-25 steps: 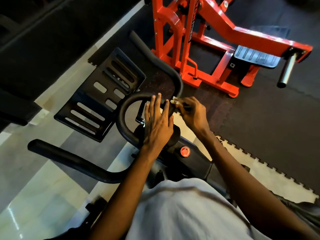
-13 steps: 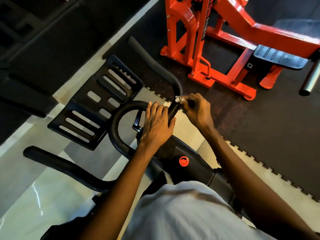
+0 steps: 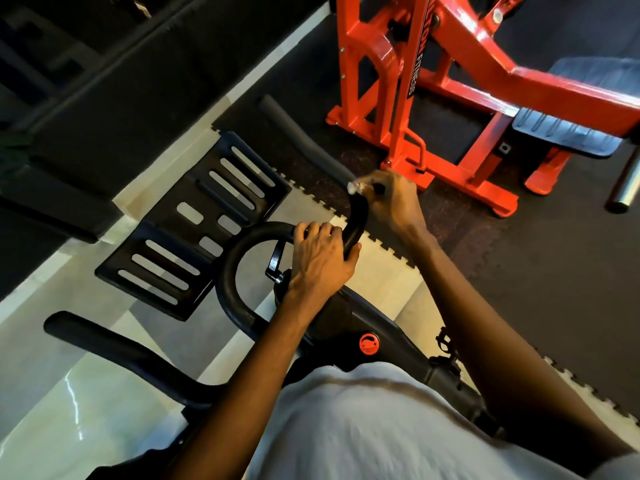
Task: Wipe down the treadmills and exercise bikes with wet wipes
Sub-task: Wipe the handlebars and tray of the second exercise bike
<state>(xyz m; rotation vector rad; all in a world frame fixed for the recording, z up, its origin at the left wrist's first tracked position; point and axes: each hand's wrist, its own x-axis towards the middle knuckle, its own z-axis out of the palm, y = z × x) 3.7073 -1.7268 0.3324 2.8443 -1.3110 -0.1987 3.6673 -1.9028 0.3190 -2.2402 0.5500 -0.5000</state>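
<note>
At right bend of black curved bike handlebar (image 3: pixel 358 216) | right hand (image 3: pixel 393 202) pinches small crumpled white wet wipe (image 3: pixel 356 186) against the bar, fingers curled together | left hand (image 3: pixel 322 258) grips the handlebar loop just beside it, fingers wrapped close | orange steel gym machine (image 3: pixel 398 98) stands behind on the dark mat (image 3: pixel 519 289)

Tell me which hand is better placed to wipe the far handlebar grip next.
The right hand: it holds the wet wipe against the handlebar. The left hand merely grips that handlebar, with no wipe.

Glossy black handlebar (image 3: pixel 356 216) — matt foam grip (image 3: pixel 298 133)
</note>
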